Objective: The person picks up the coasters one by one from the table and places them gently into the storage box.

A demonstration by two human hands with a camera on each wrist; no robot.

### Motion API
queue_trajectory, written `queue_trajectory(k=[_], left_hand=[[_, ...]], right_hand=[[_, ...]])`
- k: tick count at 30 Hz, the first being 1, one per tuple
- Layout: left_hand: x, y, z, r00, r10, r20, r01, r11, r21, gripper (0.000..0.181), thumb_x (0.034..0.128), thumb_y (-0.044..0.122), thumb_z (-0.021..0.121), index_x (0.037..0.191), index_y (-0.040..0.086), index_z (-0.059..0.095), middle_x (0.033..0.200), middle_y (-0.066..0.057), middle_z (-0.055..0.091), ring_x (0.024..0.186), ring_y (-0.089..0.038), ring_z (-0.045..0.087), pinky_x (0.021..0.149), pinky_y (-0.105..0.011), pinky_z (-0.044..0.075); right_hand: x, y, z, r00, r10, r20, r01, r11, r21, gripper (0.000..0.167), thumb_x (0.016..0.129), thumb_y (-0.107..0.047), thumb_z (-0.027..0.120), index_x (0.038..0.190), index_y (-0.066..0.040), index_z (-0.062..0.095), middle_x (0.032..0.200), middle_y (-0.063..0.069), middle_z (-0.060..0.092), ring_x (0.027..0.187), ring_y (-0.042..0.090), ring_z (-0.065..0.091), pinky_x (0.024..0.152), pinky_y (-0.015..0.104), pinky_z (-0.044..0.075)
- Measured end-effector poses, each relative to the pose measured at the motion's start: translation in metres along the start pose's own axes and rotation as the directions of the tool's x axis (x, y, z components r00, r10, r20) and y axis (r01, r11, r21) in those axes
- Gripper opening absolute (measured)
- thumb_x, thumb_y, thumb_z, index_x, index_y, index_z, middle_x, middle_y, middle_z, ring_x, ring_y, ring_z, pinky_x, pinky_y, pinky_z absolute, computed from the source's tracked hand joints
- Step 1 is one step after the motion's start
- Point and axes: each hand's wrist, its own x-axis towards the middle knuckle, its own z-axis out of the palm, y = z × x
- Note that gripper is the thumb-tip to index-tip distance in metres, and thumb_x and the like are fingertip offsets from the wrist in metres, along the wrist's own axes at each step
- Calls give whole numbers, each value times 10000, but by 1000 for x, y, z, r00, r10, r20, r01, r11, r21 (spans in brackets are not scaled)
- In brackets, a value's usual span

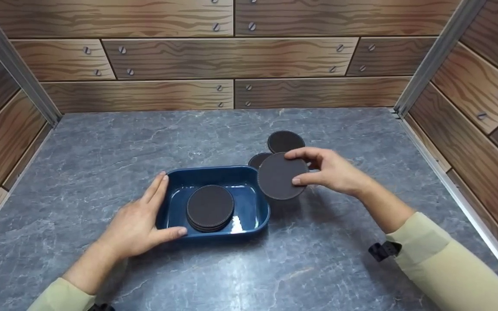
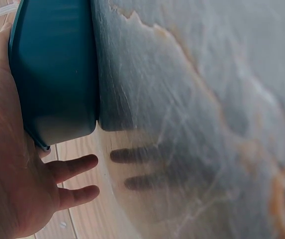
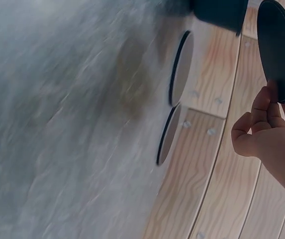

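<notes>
A stack of round dark brown coasters (image 1: 210, 206) with stitched edges lies inside a blue rectangular baking dish (image 1: 214, 233). My right hand (image 1: 333, 172) pinches another coaster (image 1: 280, 179) between thumb and fingers, above the table by the dish's right end. That held coaster (image 3: 280, 52) is tilted on edge in the right wrist view. My left hand (image 1: 134, 222) rests against the dish's left end, thumb on the near rim and fingers at the far left corner. In the left wrist view, two straight fingers (image 2: 77, 195) extend past the dish wall.
Beyond the held coaster, one dark coaster (image 1: 285, 141) lies on the grey marbled table (image 1: 115, 142). Another coaster (image 1: 257, 160) there is partly hidden by the held one. Wood-patterned panels (image 1: 231, 58) enclose the table's back and sides.
</notes>
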Motion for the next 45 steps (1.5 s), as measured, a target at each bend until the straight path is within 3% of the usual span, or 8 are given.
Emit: queue_trajectory(k=[14, 23, 29, 39, 45], left_hand=[[0, 0, 0, 1000, 9, -9, -9, 1000, -3, 1213, 872, 769, 691, 1715, 95, 137, 1778, -89, 132, 1160, -529, 652, 927, -678, 515], [2, 2, 1, 1000, 10, -3, -10, 1000, -11, 1217, 871, 774, 688, 1716, 98, 131, 1779, -89, 119, 1210, -534, 626, 953, -691, 502], [1, 1, 0, 1000, 7, -5, -7, 1000, -7, 1222, 869, 785, 681, 1716, 96, 131, 1779, -90, 115, 1203, -534, 630, 954, -693, 503], [0, 0, 0, 1000, 9, 1, -9, 1000, -5, 1216, 877, 785, 670, 1716, 97, 123, 1781, -90, 107, 1188, -521, 641, 947, -676, 512], [0, 1, 0, 1000, 9, 1, -9, 1000, -9, 1210, 882, 779, 670, 1715, 92, 125, 1781, -93, 108, 1185, -514, 645, 943, -674, 512]], right_hand=[[24, -27, 46, 989, -120, 82, 121, 993, 3, 566, 883, -115, 877, 1407, -60, 672, 1266, 135, 683, 1020, 276, 663, 830, 279, 559], [36, -34, 70, 984, -146, 102, 142, 989, 49, 603, 888, -104, 868, 1442, -43, 639, 1299, 137, 674, 1036, 260, 679, 870, 301, 564], [44, -36, 88, 982, -157, 101, 151, 986, 65, 642, 877, -107, 874, 1462, -39, 617, 1407, 120, 638, 1126, 234, 664, 929, 298, 550], [49, -39, 106, 981, -170, 92, 177, 981, -74, 650, 882, -253, 872, 1461, -78, 633, 1457, 54, 634, 1292, 199, 582, 1124, 386, 421], [50, -38, 113, 978, -167, 123, 193, 949, -248, 668, 881, -330, 870, 1468, -113, 634, 1442, 35, 631, 1282, 202, 565, 1124, 416, 418]])
